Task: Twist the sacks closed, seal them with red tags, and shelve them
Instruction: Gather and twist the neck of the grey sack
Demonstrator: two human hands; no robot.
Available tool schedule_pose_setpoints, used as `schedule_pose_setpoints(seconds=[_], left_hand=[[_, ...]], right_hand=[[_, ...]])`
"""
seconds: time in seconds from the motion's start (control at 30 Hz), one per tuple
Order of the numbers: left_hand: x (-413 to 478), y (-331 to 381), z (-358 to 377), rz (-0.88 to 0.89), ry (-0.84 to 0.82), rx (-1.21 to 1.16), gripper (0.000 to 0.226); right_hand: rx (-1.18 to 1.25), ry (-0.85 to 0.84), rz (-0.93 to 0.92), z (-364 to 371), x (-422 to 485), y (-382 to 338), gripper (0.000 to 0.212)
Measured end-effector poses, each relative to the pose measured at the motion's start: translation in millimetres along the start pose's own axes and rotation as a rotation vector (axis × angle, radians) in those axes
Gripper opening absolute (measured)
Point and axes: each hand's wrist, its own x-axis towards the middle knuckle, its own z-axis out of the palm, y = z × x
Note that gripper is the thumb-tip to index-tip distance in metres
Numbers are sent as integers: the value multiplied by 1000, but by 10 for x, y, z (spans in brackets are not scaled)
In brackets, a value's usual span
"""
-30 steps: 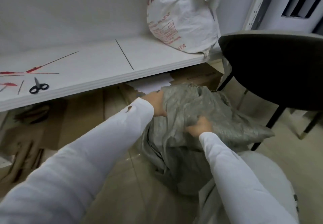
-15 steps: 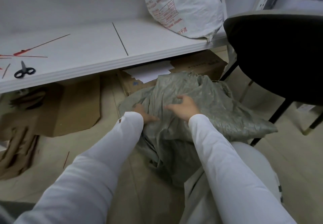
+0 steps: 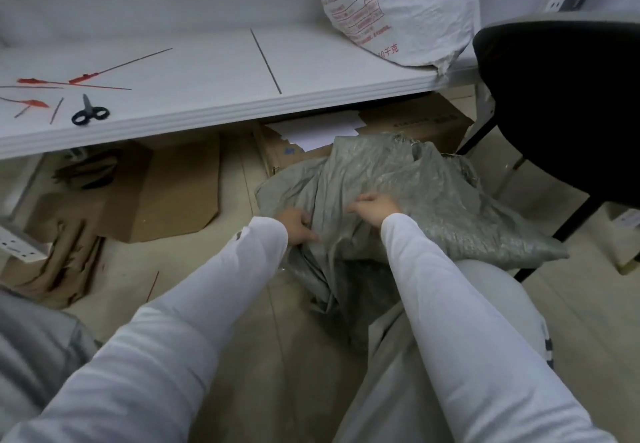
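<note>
A: In the head view, where does the grey sack (image 3: 440, 197) lie?

B: Slumped on the floor below the white shelf (image 3: 207, 72), against a cardboard box (image 3: 419, 122), left of the black chair (image 3: 561, 103). Its mouth is loose and untwisted.

A: And the fingers?

B: The left hand (image 3: 297, 225) curls into a fold at the sack's near left side. The right hand (image 3: 375, 204) sits just right of it, with its fingertips pinching a ridge of cloth. The bunched fabric runs between the two hands.

A: What differs from half a second ago?

B: Then the right hand lay flat with its fingers spread, and now they are drawn in on the cloth. A second ago both hands held the sack higher, near the shelf edge.

A: The rest?

B: Red tags (image 3: 83, 79) and scissors (image 3: 89, 113) lie far left on the shelf, and a white sack (image 3: 398, 10) stands far right.
</note>
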Motion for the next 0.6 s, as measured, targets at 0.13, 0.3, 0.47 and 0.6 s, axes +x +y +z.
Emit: schedule_pose_setpoints(seconds=[0.13, 0.3, 0.47, 0.6], left_hand=[[-139, 31, -226, 12, 8, 25, 49], [-171, 51, -412, 2, 149, -34, 74], [-186, 96, -353, 82, 277, -181, 106], [-153, 259, -300, 194, 366, -176, 95]], right_hand=[[104, -110, 119, 108, -21, 86, 58], [625, -56, -16, 173, -36, -64, 39], [851, -288, -370, -2, -239, -341, 30], [853, -421, -516, -128, -436, -438, 23]])
